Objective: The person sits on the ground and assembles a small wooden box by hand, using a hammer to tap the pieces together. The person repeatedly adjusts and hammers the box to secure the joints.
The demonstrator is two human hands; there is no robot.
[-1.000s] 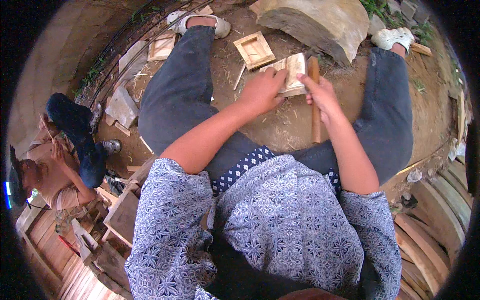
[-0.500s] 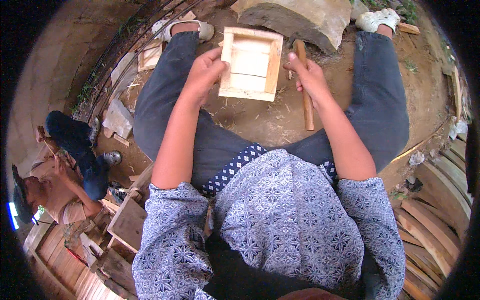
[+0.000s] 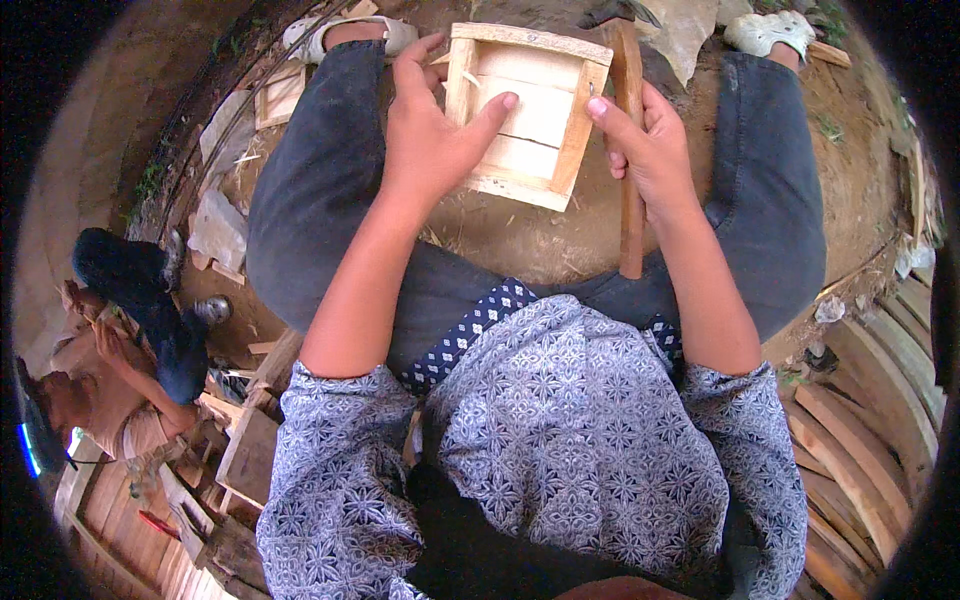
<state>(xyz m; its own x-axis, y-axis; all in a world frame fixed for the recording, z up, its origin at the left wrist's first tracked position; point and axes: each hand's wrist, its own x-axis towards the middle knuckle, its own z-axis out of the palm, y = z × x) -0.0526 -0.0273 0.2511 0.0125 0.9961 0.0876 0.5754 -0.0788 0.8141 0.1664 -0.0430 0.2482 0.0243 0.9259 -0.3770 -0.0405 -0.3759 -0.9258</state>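
Observation:
A small shallow wooden box [image 3: 527, 105], pale inside with a raised frame around its rim, is held up in front of me. My left hand [image 3: 425, 130] grips its left side, the thumb reaching over the frame into the box and the fingers at the outer edge. My right hand [image 3: 655, 150] is wrapped around the wooden handle of a hammer [image 3: 629, 225], held upright beside the box. The hammer's dark head shows partly at the top. My right thumb lies at the box's right edge.
Another small wooden box [image 3: 281, 97] lies by my left foot. A large stone [image 3: 680, 35] stands beyond my hands. At left another person [image 3: 120, 350] sits near wooden boards [image 3: 125, 520]. Several curved planks [image 3: 850, 455] are stacked at right.
The box has tilted and shifted slightly right and away from me. My left thumb has moved onto its inside. My right hand and the hammer have come up against its right side.

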